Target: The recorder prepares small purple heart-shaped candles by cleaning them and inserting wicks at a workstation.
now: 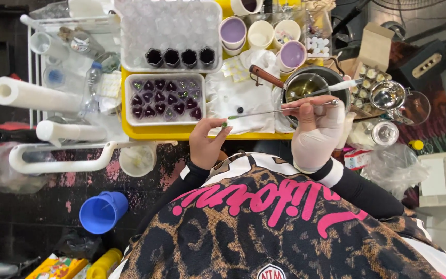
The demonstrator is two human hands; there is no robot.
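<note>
We are working over a cluttered surface where a yellow tray [145, 132] is carrying a white heart mould [165, 99]. Our gloved right hand [317, 135] is clamping its fingers on a thin metal rod [280, 110]; our bare left hand [206, 143] is pinching the rod's green tip [225, 124].

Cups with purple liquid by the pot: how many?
2: one cup at the clear mould tray's right edge, another cup just above the pot. Others may be hidden.
</note>
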